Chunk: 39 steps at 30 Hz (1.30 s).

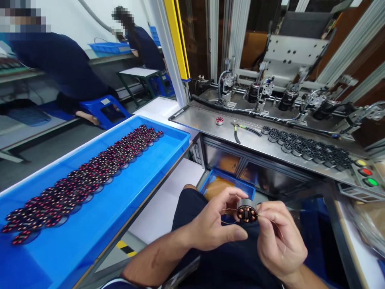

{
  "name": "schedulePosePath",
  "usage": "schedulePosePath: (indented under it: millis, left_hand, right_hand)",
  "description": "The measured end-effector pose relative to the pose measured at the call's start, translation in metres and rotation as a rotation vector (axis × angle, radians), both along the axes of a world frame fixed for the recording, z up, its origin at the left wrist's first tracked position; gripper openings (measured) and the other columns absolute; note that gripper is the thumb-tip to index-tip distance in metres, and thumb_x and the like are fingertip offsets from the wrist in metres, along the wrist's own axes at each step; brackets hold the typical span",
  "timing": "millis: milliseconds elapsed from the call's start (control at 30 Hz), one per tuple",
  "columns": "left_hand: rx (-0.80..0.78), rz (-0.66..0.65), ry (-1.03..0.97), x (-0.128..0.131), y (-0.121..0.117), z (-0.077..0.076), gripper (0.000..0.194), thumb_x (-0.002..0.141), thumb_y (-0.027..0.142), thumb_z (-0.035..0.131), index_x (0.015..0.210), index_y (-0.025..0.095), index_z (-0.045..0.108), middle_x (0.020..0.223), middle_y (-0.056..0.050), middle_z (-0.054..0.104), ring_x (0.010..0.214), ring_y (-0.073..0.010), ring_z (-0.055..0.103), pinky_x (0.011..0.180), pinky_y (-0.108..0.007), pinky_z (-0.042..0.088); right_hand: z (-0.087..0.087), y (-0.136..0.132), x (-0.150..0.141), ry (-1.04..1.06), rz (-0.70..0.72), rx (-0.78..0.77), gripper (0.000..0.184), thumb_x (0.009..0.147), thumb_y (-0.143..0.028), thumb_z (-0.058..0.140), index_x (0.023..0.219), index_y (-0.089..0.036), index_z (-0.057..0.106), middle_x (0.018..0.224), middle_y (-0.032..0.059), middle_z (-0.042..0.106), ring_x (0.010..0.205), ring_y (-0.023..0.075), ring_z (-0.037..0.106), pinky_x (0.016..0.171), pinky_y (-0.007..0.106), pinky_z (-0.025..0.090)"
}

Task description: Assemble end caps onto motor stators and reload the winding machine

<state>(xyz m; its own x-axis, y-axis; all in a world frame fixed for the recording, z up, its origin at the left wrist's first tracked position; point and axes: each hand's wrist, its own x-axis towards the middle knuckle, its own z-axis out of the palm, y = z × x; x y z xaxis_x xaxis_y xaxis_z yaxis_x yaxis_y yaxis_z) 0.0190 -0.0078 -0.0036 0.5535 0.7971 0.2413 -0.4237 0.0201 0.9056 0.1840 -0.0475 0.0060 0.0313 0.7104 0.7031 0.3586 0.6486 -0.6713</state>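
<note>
Over my lap, my left hand curls its fingers behind a round motor stator with copper windings and a grey metal outer ring. The thumb sits below the stator, and a loop of copper wire sticks out on that side. At the stator's right edge, my right hand pinches thumb and forefinger on a thin copper wire, whose end trails across the fingers. Cutting pliers with black and green handles lie with their jaws apart on the metal bench beyond, near a single red-wound stator.
Many red-wound stators lie in rows in a blue tray on my left. Dark stators line the metal bench in front of a winding machine. Coloured buttons stand at right. Two people sit at the far left.
</note>
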Motion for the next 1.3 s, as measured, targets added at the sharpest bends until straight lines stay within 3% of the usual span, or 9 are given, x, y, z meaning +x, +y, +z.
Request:
schedulePosePath:
  millis: [133, 367, 567, 700, 800, 933, 1067, 1133, 1300]
  left_hand:
    - [-0.075, -0.203, -0.152, -0.002, 0.004, -0.007, 0.039, 0.089, 0.040, 0.068, 0.118, 0.020, 0.054, 0.083, -0.003, 0.065, 0.068, -0.0115, 0.066, 0.060, -0.019, 0.050]
    - [-0.112, -0.177, -0.233, 0.003, 0.005, -0.008, 0.041, 0.089, 0.042, 0.066, 0.123, 0.021, 0.057, 0.098, -0.007, 0.063, 0.074, -0.0151, 0.069, 0.062, -0.023, 0.054]
    - [-0.049, -0.055, -0.321, 0.001, 0.004, 0.004, 0.016, 0.082, 0.026, 0.077, 0.087, 0.016, 0.065, 0.117, -0.009, 0.060, 0.110, -0.0221, 0.063, 0.095, -0.036, 0.051]
    - [-0.135, -0.018, -0.408, 0.004, 0.000, 0.006, 0.036, 0.069, 0.022, 0.088, 0.092, 0.020, 0.060, 0.117, -0.005, 0.065, 0.126, -0.0248, 0.057, 0.104, -0.038, 0.046]
    - [-0.279, -0.128, -0.287, 0.007, -0.001, 0.003, 0.050, 0.069, 0.038, 0.087, 0.103, 0.017, 0.058, 0.107, -0.007, 0.067, 0.103, -0.0183, 0.069, 0.089, -0.028, 0.054]
    - [-0.325, -0.357, -0.184, 0.009, -0.002, -0.001, 0.036, 0.088, 0.042, 0.068, 0.104, 0.015, 0.050, 0.078, -0.005, 0.070, 0.065, -0.0152, 0.072, 0.058, -0.022, 0.057]
    - [-0.230, -0.180, -0.225, 0.013, -0.005, -0.003, 0.034, 0.087, 0.034, 0.071, 0.106, 0.020, 0.047, 0.088, -0.004, 0.070, 0.071, -0.0156, 0.074, 0.061, -0.023, 0.058]
    - [-0.090, -0.041, -0.186, 0.013, -0.005, -0.003, 0.033, 0.085, 0.031, 0.074, 0.105, 0.020, 0.050, 0.093, -0.004, 0.067, 0.072, -0.0138, 0.072, 0.065, -0.023, 0.058]
    - [0.621, 0.401, 0.105, 0.007, 0.001, 0.003, 0.050, 0.074, 0.024, 0.083, 0.116, 0.021, 0.056, 0.100, -0.008, 0.067, 0.091, -0.0182, 0.069, 0.080, -0.028, 0.058]
  right_hand:
    - [0.005, 0.001, 0.004, -0.101, 0.005, 0.007, 0.022, 0.086, 0.001, 0.056, 0.097, -0.017, 0.060, 0.085, 0.0047, 0.061, 0.077, 0.0155, 0.061, 0.064, 0.029, 0.051]
    - [0.010, 0.001, 0.006, -0.144, -0.076, -0.007, 0.017, 0.088, 0.002, 0.057, 0.093, -0.014, 0.062, 0.084, 0.0041, 0.061, 0.078, 0.0116, 0.060, 0.068, 0.025, 0.049]
    - [0.018, 0.005, 0.004, -0.066, -0.044, -0.105, 0.016, 0.091, -0.002, 0.055, 0.086, -0.016, 0.062, 0.077, 0.0015, 0.059, 0.071, 0.0102, 0.058, 0.064, 0.024, 0.047]
    - [0.020, 0.004, 0.011, -0.114, 0.049, -0.069, 0.016, 0.090, -0.001, 0.056, 0.089, -0.016, 0.062, 0.079, 0.0022, 0.061, 0.073, 0.0110, 0.060, 0.065, 0.024, 0.050]
    - [0.019, 0.003, 0.019, -0.215, 0.081, 0.016, 0.019, 0.087, 0.001, 0.057, 0.098, -0.014, 0.062, 0.086, 0.0043, 0.064, 0.080, 0.0119, 0.063, 0.068, 0.023, 0.053]
    - [0.017, 0.000, 0.025, -0.295, 0.062, 0.071, 0.024, 0.085, 0.002, 0.059, 0.103, -0.013, 0.061, 0.090, 0.0050, 0.064, 0.084, 0.0121, 0.063, 0.072, 0.023, 0.053]
    - [0.017, -0.002, 0.017, -0.192, -0.002, -0.014, 0.019, 0.087, 0.001, 0.057, 0.095, -0.015, 0.063, 0.085, 0.0032, 0.063, 0.078, 0.0116, 0.061, 0.069, 0.023, 0.050]
    - [0.014, -0.003, 0.010, -0.068, -0.002, -0.106, 0.017, 0.090, -0.002, 0.056, 0.089, -0.017, 0.062, 0.080, 0.0016, 0.061, 0.075, 0.0115, 0.059, 0.067, 0.024, 0.048]
    - [-0.001, -0.003, 0.001, 0.339, 0.114, -0.494, 0.021, 0.096, -0.022, 0.057, 0.076, -0.020, 0.061, 0.075, -0.0002, 0.055, 0.069, 0.0114, 0.053, 0.062, 0.023, 0.045]
